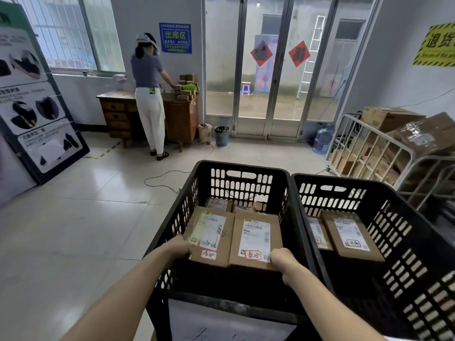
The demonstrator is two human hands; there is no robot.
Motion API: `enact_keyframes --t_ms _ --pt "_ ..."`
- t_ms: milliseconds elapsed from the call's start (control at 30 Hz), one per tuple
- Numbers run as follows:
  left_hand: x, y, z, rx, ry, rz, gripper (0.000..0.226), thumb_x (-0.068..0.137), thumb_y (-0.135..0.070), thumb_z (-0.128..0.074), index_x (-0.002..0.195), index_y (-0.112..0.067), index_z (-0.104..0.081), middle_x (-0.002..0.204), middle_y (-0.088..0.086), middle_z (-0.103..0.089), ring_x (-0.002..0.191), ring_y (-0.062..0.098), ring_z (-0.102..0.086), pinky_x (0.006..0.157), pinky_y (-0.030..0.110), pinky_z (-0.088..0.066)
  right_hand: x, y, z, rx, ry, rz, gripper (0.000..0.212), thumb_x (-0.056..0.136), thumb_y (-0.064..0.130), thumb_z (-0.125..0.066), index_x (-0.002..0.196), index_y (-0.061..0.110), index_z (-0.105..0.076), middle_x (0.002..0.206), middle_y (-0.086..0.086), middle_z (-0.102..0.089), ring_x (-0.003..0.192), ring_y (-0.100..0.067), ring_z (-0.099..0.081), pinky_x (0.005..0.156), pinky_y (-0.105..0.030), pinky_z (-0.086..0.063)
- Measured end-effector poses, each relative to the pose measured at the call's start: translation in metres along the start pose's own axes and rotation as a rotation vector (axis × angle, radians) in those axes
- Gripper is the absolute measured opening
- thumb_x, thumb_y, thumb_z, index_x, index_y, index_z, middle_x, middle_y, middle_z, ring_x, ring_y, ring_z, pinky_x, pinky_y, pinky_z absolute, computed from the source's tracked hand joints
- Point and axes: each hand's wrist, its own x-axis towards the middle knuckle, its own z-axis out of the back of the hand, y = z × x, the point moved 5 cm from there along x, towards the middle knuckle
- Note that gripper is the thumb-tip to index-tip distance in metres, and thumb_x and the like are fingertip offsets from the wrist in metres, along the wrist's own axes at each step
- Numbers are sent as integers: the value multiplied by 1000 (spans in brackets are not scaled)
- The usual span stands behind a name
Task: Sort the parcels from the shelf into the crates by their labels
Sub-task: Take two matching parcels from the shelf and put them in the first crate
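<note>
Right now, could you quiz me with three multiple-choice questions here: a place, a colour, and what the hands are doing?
1. The left hand and right hand are: A hanging free; B gripping the left parcel and right parcel; C clapping.
2. The left crate and right crate are: A red; B white; C black.
3. The blue water bottle stands: A beside the metal cage cart; B in the right crate; C in the left crate.
Answers: 1 B, fingers curl round the box edges; 2 C, both plastic walls are black; 3 A, it sits by the cart's bars.
</note>
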Motion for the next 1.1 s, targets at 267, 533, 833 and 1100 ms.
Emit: enact_keyframes --t_ms 267,533,833,1100 --pt "37 18 -8 402 154 235 17 88 5 -43 80 -8 -50 81 6 -53 68 14 -52 60 21 -47 19 -8 -10 -275 79 -92 32 94 0 -34 119 0 -53 86 -7 -61 66 -15 -54 48 -22 -39" --pt "69 31 -13 613 220 269 23 87 10 -44 104 6 -57 95 14 -59 88 25 -55 82 32 -48 40 -16 -19 -470 187 -176 34 93 -1 -37 125 3 -47 84 -5 -51 69 -16 -45 81 -39 -41" --pt "81 34 -18 900 113 215 49 87 -13 -59 132 1 -45 135 14 -52 123 28 -52 103 37 -44 56 -21 -26 -786 167 -129 42 92 9 -50 133 0 -44 137 -12 -49 124 -23 -48 96 -25 -40" --pt "74 18 -37 1243 160 -159 89 84 -29 -64 150 -13 -6 158 12 1 145 32 -3 116 49 -21 44 -2 -57 -1237 178 362 85 84 24 -65 148 15 -9 154 -15 -9 141 -33 -12 112 -46 -28"
